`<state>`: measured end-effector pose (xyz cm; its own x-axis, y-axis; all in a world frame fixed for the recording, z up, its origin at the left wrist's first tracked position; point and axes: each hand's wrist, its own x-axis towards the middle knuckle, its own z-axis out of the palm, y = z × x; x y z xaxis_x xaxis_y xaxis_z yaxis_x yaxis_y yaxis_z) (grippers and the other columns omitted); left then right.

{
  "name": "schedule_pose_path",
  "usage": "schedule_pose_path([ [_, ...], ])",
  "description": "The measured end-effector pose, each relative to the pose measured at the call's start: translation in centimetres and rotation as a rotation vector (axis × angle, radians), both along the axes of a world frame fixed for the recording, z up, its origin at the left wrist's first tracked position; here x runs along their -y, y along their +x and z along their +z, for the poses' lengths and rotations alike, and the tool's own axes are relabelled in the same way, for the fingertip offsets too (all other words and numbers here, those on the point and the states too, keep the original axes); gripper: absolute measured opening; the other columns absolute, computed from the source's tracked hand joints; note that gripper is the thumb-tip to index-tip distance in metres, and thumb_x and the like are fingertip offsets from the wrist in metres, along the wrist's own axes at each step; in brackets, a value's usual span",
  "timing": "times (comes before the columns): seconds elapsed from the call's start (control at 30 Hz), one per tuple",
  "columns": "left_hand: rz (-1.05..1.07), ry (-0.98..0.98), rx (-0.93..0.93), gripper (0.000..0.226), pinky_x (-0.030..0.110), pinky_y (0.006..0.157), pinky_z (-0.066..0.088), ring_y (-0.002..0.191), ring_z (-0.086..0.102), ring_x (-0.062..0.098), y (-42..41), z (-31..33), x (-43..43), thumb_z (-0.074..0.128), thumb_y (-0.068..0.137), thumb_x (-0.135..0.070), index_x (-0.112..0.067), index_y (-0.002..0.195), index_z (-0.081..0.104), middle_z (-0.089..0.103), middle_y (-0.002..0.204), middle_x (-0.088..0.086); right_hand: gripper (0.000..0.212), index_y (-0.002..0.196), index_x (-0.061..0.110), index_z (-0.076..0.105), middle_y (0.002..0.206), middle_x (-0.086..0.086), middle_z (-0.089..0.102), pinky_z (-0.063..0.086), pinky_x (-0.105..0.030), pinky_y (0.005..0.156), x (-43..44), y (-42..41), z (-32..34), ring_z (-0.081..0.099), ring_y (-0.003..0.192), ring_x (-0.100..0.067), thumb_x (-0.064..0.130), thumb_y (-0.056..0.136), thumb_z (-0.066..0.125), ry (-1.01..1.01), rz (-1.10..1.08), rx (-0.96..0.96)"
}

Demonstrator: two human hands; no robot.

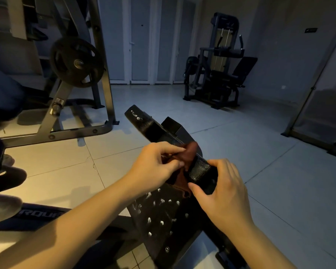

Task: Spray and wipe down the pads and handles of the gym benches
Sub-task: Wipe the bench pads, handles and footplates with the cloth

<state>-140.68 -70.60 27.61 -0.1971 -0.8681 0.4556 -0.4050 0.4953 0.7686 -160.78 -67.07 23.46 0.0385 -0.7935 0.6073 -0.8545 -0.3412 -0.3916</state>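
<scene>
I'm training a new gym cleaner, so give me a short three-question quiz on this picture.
1. True or false: the left hand pinches the brown cloth.
2. The right hand grips: A the black pad, B a spray bottle, C a weight plate?
3. Fill in: the spots on the lower panel are ___ in colour.
Key: 1 true; 2 A; 3 white.
</scene>
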Motion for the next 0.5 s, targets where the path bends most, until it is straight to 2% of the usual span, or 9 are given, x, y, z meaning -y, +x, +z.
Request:
schedule_pose_path([
  [0.1,0.226,-0.089,-0.014,0.034,0.016,0.095,0.045,0.104,0.061,-0.002,1.6,0.0,1.2,0.073,0.092,-0.012,-0.025,0.123,0.071,0.068,0.111,-0.015,0.059,0.117,0.024,0.053,0.106,0.012,0.054,0.038,-0.011,0.072,0.1,-0.1,0.0,0.05,0.101,-0.006,0.055,0.072,0.076,0.003,0.016,0.021],
  [0.2,0.23,-0.076,-0.041,0.036,0.006,0.088,0.041,0.104,0.059,-0.007,1.1,-0.4,1.4,0.07,0.094,-0.012,-0.035,0.122,0.067,0.067,0.111,-0.017,0.059,0.118,0.024,0.053,0.109,0.012,0.053,0.047,-0.019,0.075,0.1,0.1,0.0,0.051,0.103,-0.008,0.053,0.072,0.078,0.01,0.009,0.024],
  [0.3,0.193,-0.094,0.014,0.033,0.011,0.088,0.043,0.103,0.06,-0.004,-0.7,-0.9,0.9,0.066,0.096,-0.012,-0.031,0.123,0.071,0.068,0.108,-0.015,0.054,0.121,0.027,0.053,0.111,0.015,0.053,0.046,-0.015,0.077,-0.1,-0.5,0.2,0.05,0.104,-0.002,0.049,0.077,0.077,0.055,0.07,0.092],
  [0.43,0.089,-0.065,0.012,0.031,0.024,0.095,0.052,0.106,0.063,0.002,-1.1,-1.0,-0.4,0.067,0.096,-0.012,-0.027,0.123,0.073,0.07,0.108,-0.016,0.042,0.124,0.035,0.055,0.115,0.021,0.056,0.051,-0.02,0.086,-0.9,-1.5,0.5,0.055,0.111,0.001,0.037,0.085,0.072,0.157,0.185,0.273],
  [0.5,0.035,-0.091,0.037,0.031,0.026,0.094,0.052,0.104,0.064,0.002,-1.3,-1.3,-1.3,0.068,0.095,-0.011,-0.027,0.121,0.075,0.07,0.104,-0.016,0.04,0.124,0.037,0.056,0.116,0.021,0.058,0.051,-0.021,0.089,-1.1,-1.7,0.5,0.057,0.112,-0.001,0.028,0.088,0.071,0.168,0.218,0.316],
])
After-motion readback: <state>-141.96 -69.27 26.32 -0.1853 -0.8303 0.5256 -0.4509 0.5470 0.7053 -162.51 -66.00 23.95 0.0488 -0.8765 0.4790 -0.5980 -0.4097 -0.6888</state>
